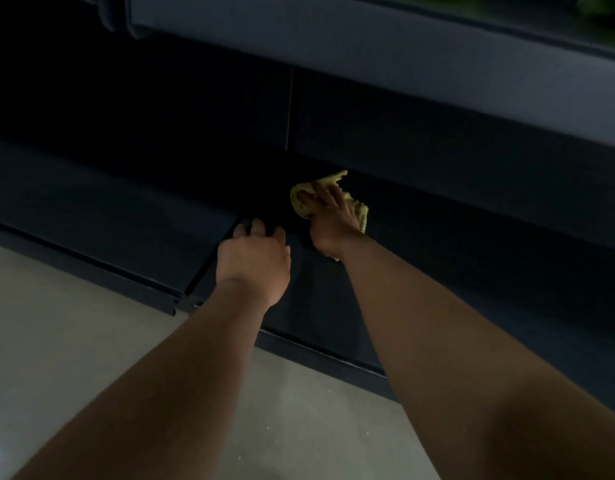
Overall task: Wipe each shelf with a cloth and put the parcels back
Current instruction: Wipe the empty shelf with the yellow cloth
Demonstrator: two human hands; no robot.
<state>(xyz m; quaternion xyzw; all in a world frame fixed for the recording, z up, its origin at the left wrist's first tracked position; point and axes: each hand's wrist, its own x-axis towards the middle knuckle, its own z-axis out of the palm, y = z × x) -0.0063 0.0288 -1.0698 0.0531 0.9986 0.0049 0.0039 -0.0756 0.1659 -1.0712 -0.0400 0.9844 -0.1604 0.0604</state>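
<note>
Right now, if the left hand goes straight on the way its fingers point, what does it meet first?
Probably the dark back panel; the left hand points just left of the cloth. Depth is unclear in the dark.

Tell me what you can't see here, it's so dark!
Head view: the back of the bottom shelf is lost in shadow; whether anything sits there cannot be told.
The yellow cloth is partly covered by the right hand gripping it.
The left hand has fingertips fading into the dark.
A dark object at top left is cut off by the edge.
</note>
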